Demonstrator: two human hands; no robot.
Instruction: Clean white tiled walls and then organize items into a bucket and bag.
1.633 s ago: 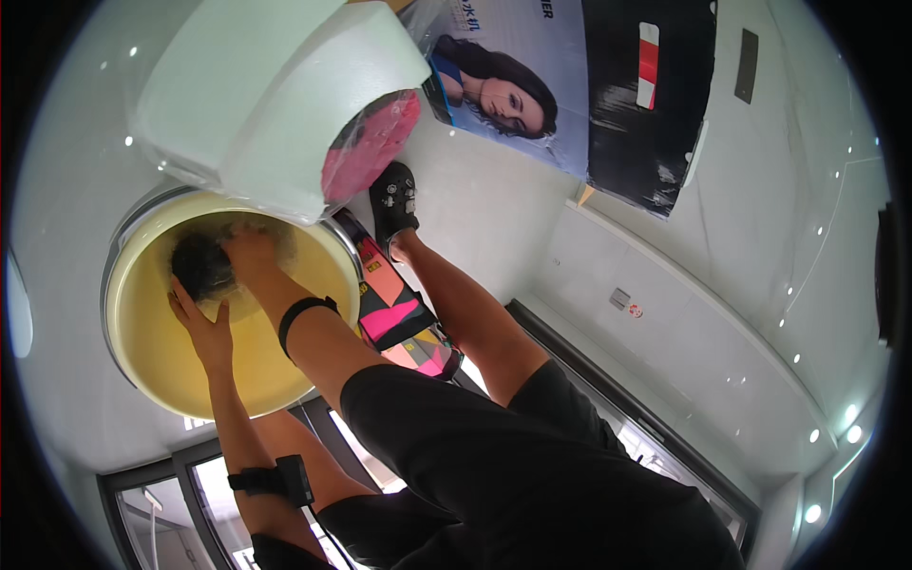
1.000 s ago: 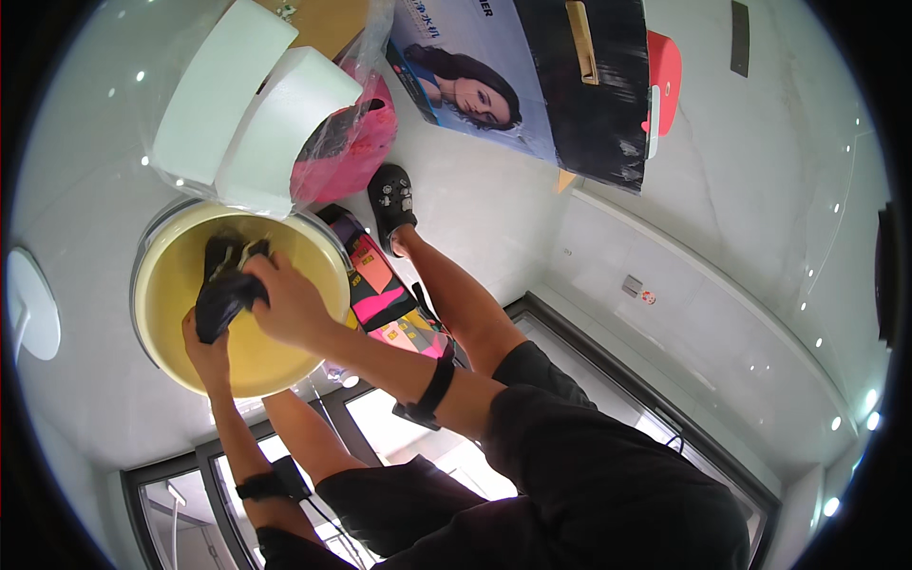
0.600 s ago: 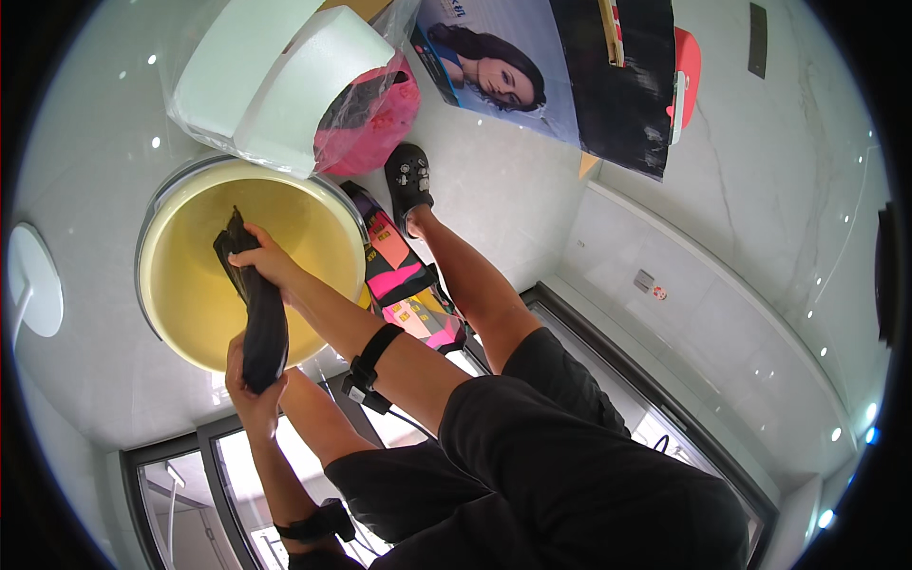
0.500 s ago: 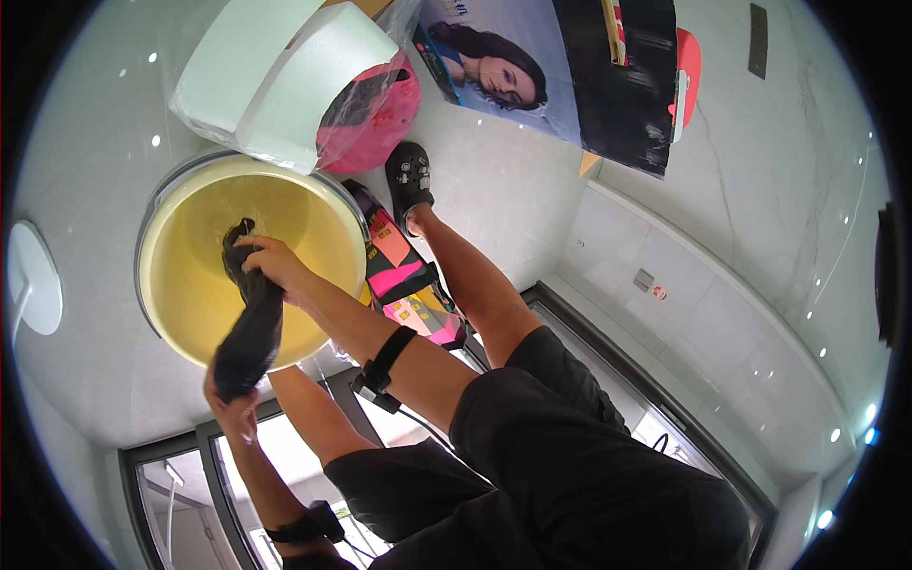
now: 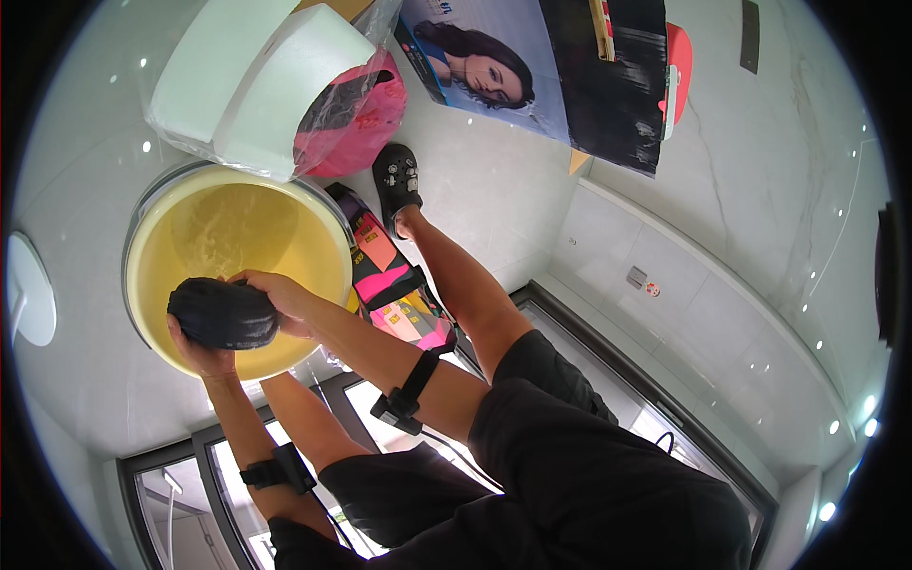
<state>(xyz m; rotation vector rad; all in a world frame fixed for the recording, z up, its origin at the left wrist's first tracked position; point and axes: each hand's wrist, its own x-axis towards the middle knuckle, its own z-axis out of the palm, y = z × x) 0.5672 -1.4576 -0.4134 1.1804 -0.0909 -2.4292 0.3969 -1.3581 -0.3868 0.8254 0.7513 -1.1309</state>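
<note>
Over the near half of a pale yellow bucket (image 5: 138, 256), I hold a dark, wet-looking cloth (image 5: 223, 315) bunched into a rounded bundle. My left hand (image 5: 201, 353) cups it from the lower left, fingers partly hidden beneath. From the right side my right hand (image 5: 283, 300) grips it, thumb and fingers curled about its end. Rippled liquid shows at the bottom of the bucket, below and beyond the bundle. Whether the cloth is a garment or a rag I cannot tell.
White foam pieces (image 5: 285, 90) in clear plastic stand behind the bucket, by a pink bag (image 5: 356, 123). Colourful boxes (image 5: 385, 275) lie right of it, near my clog (image 5: 397, 180). A printed carton (image 5: 513, 57) is farther back; a white round object (image 5: 33, 290) stands left.
The cloth, hanging stretched lengthwise between my hands before, is now gathered into a compact bundle. My left hand has risen toward my right, which moved slightly nearer. The view has shifted a little.
</note>
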